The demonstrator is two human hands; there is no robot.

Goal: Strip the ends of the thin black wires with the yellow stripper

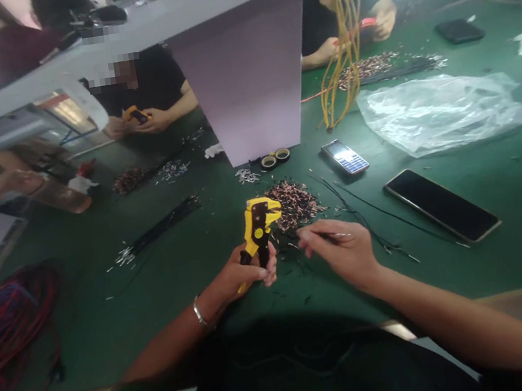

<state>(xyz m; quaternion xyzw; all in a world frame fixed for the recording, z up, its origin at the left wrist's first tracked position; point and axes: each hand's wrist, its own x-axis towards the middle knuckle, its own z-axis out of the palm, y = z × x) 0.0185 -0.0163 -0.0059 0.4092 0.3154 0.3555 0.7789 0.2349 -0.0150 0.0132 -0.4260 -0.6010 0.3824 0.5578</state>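
My left hand [248, 272] is wrapped round the handles of a yellow and black wire stripper [260, 231], its jaws pointing up and to the right. To the right of the tool, my right hand [340, 249] is closed in a pinch. A thin dark wire [340, 234] with a silvery end shows across its fingers; the rest of it is hidden. Just beyond both hands lies a heap of short copper-coloured and black wire scraps [294, 202]. A few loose black wires [359, 213] stretch over the green table right of the heap.
A keypad phone [345, 157], a smartphone [441, 204] and a clear plastic bag [445, 112] lie to the right. On the left are a bundle of black wires [162, 228] and coiled red cable [14, 330]. A white panel [248, 80] stands ahead; co-workers' hands are beyond it.
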